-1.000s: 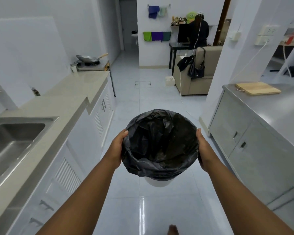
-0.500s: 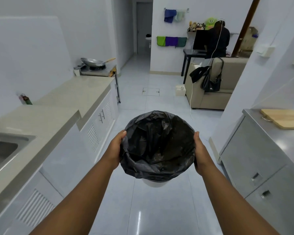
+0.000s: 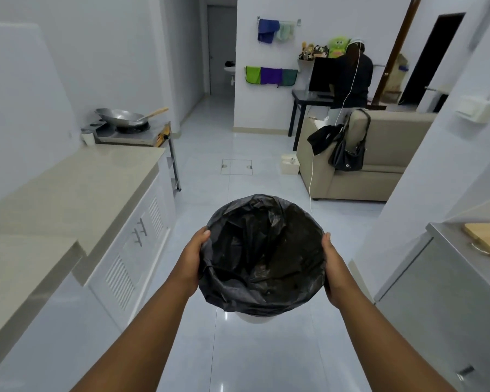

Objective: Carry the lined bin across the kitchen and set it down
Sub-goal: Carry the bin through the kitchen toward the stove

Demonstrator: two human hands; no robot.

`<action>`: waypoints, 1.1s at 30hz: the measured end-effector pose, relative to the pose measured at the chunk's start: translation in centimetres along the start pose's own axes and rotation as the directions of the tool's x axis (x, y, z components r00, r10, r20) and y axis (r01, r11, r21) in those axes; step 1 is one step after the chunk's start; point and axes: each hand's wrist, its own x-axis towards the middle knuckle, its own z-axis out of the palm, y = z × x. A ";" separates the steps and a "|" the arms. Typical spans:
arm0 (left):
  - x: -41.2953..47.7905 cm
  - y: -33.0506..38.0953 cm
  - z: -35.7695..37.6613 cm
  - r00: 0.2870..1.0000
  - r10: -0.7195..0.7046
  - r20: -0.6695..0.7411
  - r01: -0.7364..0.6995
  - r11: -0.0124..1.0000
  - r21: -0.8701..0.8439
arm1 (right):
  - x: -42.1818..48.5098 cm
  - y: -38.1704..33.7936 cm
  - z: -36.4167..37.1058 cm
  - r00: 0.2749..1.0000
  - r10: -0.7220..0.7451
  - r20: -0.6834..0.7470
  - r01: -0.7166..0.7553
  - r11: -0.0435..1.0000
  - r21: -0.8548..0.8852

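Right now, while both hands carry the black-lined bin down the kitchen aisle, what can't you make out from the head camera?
- White plastic bin: only a sliver of its base shows; the crumpled black liner bag covers the rest.
- Fingers of left hand and right hand: wrapped out of sight round the bin.
- Floor directly beneath: hidden by the bin.
- Wooden cutting board: cut off by the right edge.

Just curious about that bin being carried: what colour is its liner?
Black. The liner is glossy and crinkled, folded over the bin's rim, best seen in the head view.
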 end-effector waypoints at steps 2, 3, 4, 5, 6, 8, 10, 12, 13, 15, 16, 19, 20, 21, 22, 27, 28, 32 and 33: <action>4.4 1.2 -0.3 1.000 0.002 0.017 -0.002 0.999 0.032 | 3.9 -0.9 0.3 1.000 0.000 -0.028 0.000 1.000 0.004; 6.6 1.7 -0.3 1.000 0.001 0.022 -0.001 0.999 0.039 | 5.8 -1.4 0.5 0.999 -0.001 -0.034 0.001 1.000 0.010; 8.5 2.2 -0.3 1.000 -0.002 0.024 0.001 0.999 0.039 | 7.5 -1.9 0.7 0.999 0.001 -0.036 0.000 1.000 0.015; 10.4 2.7 -0.3 1.000 -0.005 0.024 0.005 0.999 0.038 | 9.2 -2.3 0.9 0.999 0.004 -0.040 -0.004 1.000 0.017; 12.3 3.0 -0.3 1.000 -0.007 0.025 0.006 0.999 0.040 | 10.9 -2.6 1.0 0.999 0.007 -0.046 -0.006 1.000 0.020; 16.1 3.4 -0.2 1.000 -0.004 0.025 0.002 0.999 0.050 | 14.7 -3.2 0.8 0.999 0.009 -0.050 -0.008 1.000 0.029; 19.8 3.6 0.0 1.000 -0.007 0.022 0.006 0.998 0.056 | 18.4 -3.8 0.5 0.999 0.018 -0.048 -0.017 0.999 0.034; 23.8 3.7 0.4 1.000 -0.008 0.015 0.007 0.998 0.070 | 22.7 -4.3 -0.1 0.999 0.027 -0.045 -0.025 0.999 0.040; 25.8 3.6 0.7 1.000 -0.010 0.008 0.009 0.997 0.076 | 24.9 -4.6 -0.4 0.999 0.036 -0.040 -0.034 0.998 0.044; 29.8 3.7 1.4 1.000 -0.005 -0.004 0.006 0.996 0.087 | 29.4 -5.3 -1.1 0.999 0.047 -0.023 -0.046 0.998 0.051; 31.8 3.8 1.8 1.000 -0.005 -0.013 0.006 0.996 0.091 | 31.6 -5.8 -1.5 0.999 0.052 -0.014 -0.051 0.997 0.053; 37.4 4.3 3.5 0.998 -0.009 -0.062 0.015 0.995 0.098 | 38.0 -7.6 -2.7 0.997 0.072 -0.013 -0.071 0.997 0.044; 39.2 4.7 4.2 0.997 -0.007 -0.075 0.015 0.995 0.096 | 40.0 -8.3 -3.2 0.997 0.077 -0.008 -0.077 0.996 0.039; 41.1 5.1 4.8 0.996 -0.003 -0.085 0.012 0.995 0.097 | 42.0 -9.1 -3.7 0.997 0.082 0.002 -0.082 0.996 0.034; 42.9 5.4 5.4 0.996 0.002 -0.092 0.007 0.995 0.100 | 43.9 -9.8 -4.2 0.996 0.083 0.013 -0.083 0.996 0.029; 51.6 6.6 7.4 0.995 0.013 -0.097 -0.003 0.995 0.102 | 53.2 -12.9 -6.0 0.996 0.073 0.045 -0.074 0.997 0.011; 53.2 6.8 7.6 0.996 0.010 -0.093 -0.001 0.996 0.095 | 54.8 -13.3 -6.1 0.997 0.072 0.043 -0.072 0.997 0.008; 60.4 7.5 7.5 0.998 0.024 -0.059 -0.021 0.998 0.054 | 62.1 -14.9 -5.9 0.998 0.050 0.049 -0.051 0.999 0.003; 62.4 7.7 7.3 0.998 0.028 -0.053 -0.025 0.999 0.043 | 64.0 -15.2 -5.7 0.998 0.048 0.050 -0.048 0.999 -0.003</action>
